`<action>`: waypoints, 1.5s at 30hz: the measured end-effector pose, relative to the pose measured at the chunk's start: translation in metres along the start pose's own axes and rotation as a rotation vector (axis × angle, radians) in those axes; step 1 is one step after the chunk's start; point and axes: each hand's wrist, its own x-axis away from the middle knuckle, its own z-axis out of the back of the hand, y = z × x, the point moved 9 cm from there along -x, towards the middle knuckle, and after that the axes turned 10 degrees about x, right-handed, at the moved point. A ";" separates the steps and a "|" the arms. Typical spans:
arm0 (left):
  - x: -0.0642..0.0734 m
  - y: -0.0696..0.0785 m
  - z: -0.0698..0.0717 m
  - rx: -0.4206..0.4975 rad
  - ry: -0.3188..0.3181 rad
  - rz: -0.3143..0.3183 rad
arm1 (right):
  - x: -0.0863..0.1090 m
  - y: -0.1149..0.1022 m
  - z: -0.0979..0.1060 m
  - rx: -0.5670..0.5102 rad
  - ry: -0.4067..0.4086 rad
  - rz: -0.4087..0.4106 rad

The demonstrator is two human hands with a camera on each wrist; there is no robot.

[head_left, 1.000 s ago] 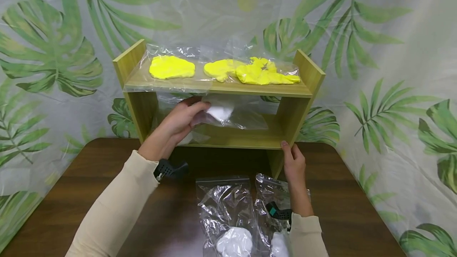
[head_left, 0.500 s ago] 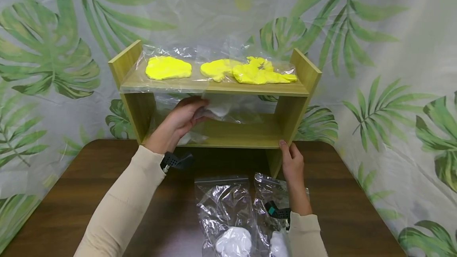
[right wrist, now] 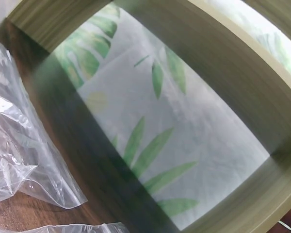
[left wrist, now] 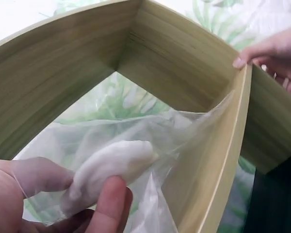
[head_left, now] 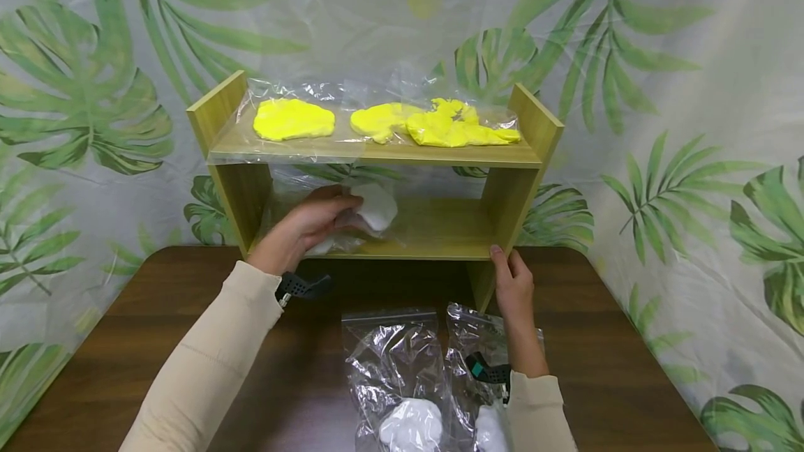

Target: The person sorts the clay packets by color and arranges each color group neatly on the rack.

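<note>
My left hand (head_left: 310, 222) pinches a clear plastic bag holding a white, clay-like lump (head_left: 377, 208) inside the middle compartment of a wooden shelf (head_left: 440, 153). In the left wrist view, thumb and fingers press on the lump (left wrist: 114, 167) through the film, and the bag's loose end spreads toward the board. Under that hand, part of another bag with something white (head_left: 322, 247) shows at the left of the middle board. My right hand (head_left: 516, 288) grips the shelf's right side panel near the middle board, thumb on the front edge; its other fingers are partly hidden.
Bagged yellow lumps (head_left: 294, 119) lie along the top board. In front of the shelf, two clear zip bags with white lumps (head_left: 411, 425) lie on the dark wood table (head_left: 301, 382), one partly behind the right forearm. A leaf-patterned cloth (head_left: 678, 89) hangs behind.
My left hand brings the bag lower and slightly left in the compartment; the white lump now faces forward and the bag's loose end no longer stretches out to the right. My right hand stays put.
</note>
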 end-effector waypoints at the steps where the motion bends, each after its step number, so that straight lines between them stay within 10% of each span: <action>1: 0.001 -0.001 0.001 -0.015 -0.004 0.010 | 0.000 0.000 0.000 -0.001 0.002 0.001; 18: 0.023 0.016 0.002 -0.862 0.217 -0.119 | 0.002 -0.001 -0.001 0.002 -0.014 -0.005; 27: 0.029 0.027 -0.001 -1.009 0.337 -0.259 | 0.002 -0.001 -0.002 -0.009 -0.022 0.000; 45: 0.035 0.021 0.014 -1.096 0.277 -0.243 | 0.000 -0.001 -0.002 -0.030 -0.030 -0.004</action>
